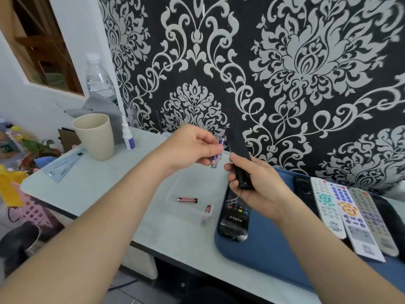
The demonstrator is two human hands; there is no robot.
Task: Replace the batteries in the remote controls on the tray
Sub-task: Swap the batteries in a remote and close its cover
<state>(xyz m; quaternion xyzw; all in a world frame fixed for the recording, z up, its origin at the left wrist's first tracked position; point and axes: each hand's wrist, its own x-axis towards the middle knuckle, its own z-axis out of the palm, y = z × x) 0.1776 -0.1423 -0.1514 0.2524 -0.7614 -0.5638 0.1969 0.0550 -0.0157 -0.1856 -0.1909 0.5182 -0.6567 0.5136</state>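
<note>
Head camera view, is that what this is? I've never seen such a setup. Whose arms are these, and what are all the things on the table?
There is no machine here. A person wears a camera on the head, so this one picture looks forward and down at their own two arms. The left hand pinches purple batteries. The right hand grips a slim black remote, lifted clear of the tray. On the pale table lies a blue tray with a THTF remote and three light-coloured remotes side by side. Beside the tray, a clear box holds a red battery. Further back stand a beige cup and a water bottle.
</note>
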